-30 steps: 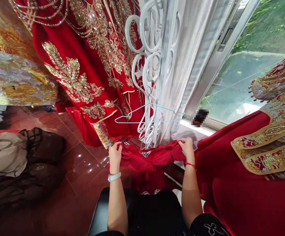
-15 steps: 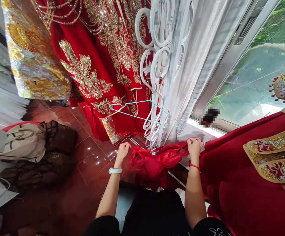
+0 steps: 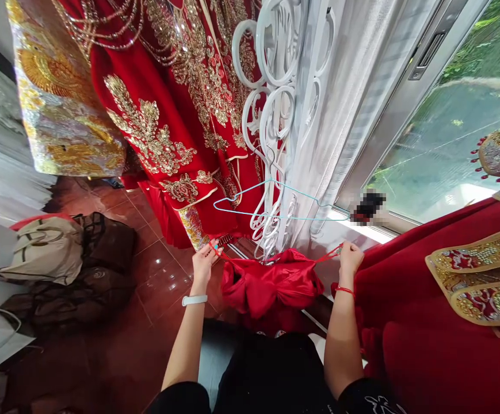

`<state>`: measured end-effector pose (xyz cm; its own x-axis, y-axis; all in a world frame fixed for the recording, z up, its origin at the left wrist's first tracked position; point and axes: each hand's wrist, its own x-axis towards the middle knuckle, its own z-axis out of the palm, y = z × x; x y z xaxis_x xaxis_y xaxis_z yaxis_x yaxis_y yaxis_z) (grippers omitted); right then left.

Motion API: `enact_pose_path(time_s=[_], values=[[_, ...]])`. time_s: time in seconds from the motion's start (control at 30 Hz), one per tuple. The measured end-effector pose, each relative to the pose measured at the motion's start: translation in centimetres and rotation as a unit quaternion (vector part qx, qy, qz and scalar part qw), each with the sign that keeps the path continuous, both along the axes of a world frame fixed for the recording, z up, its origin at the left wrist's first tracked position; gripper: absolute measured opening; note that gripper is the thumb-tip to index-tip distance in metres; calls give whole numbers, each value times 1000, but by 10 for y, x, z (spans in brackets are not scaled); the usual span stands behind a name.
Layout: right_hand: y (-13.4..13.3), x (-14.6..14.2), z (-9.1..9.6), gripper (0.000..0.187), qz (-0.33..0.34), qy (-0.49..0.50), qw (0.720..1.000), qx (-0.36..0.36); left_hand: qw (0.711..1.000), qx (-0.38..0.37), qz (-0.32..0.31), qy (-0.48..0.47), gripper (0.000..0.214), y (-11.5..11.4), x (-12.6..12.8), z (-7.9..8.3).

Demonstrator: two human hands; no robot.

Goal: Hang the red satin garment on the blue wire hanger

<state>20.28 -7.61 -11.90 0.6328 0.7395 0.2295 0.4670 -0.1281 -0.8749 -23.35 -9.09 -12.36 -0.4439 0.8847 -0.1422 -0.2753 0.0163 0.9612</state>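
Observation:
A red satin garment with thin straps [image 3: 267, 282] hangs stretched between my two hands, low in front of my body. My left hand [image 3: 205, 259] is closed on one strap at its left end. At the other end, my right hand [image 3: 351, 256] grips the opposite strap, pulled taut up and outward. Just above the garment, a light blue wire hanger [image 3: 271, 216] hangs by its hook on the white scrollwork rack [image 3: 278, 109], apart from both hands. The garment's lower part is dark and hard to make out.
Red gowns with gold embroidery [image 3: 146, 132] hang at the upper left beside a gold-and-white garment [image 3: 66, 115]. Bags [image 3: 51, 247] lie on the tiled floor at left. A window [image 3: 457, 132] and another red embroidered garment [image 3: 439, 270] are on the right.
My hands have moved apart, drawing the straps taut and spreading the garment's top wider. The blue hanger has swung to the right and turned more level.

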Motion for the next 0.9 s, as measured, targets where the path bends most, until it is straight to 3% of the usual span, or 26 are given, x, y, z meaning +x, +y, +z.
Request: enact_pose_path(time_s=[0.07,0.17,0.23,0.37,0.5,0.63,0.77,0.9], values=[[4,-1,11,27,-31,72,996,32,1000,19,-5,24,44,13,-7,15],[10,-8,33,18,-55,223,968,98,997,58,-18,57,47,39,-20,47],[11,-15,49,17,-27,295,945,136,994,82,-24,69,42,59,-27,68],[5,-28,77,34,73,360,912,181,989,117,-45,77,34,92,-38,101],[-4,-38,93,77,177,351,901,183,987,152,-38,46,29,111,-42,112],[-6,-42,103,123,235,366,883,174,983,170,-50,52,32,116,-45,117],[3,-42,120,139,265,361,876,178,980,175,-63,66,35,116,-46,128],[19,-46,138,138,309,308,884,167,970,160,-120,139,52,116,-47,140]])
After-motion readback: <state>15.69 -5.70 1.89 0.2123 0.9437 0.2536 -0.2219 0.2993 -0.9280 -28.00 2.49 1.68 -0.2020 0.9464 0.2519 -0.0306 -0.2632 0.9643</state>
